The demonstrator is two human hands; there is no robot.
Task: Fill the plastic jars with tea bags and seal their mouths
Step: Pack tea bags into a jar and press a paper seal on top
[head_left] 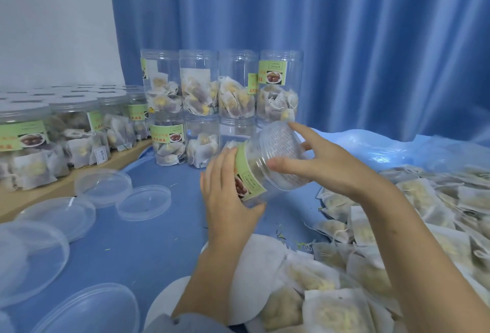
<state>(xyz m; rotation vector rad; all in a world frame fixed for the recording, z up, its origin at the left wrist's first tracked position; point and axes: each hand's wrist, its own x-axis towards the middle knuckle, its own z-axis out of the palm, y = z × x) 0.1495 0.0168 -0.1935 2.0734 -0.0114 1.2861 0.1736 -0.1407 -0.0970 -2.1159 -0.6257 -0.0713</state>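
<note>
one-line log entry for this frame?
phase: handling jar | left hand: grips jar by label | right hand: holds its other end | jar: tilted, looks empty | loose lids: left | tea bags: right

Hands: two, left hand and right hand.
Held jar: one.
Stacked jars: eight visible, two tiers of four.
Capped jars: left edge, count unclear.
Loose lids: at least five.
Tea bags: heaped, uncountable.
</note>
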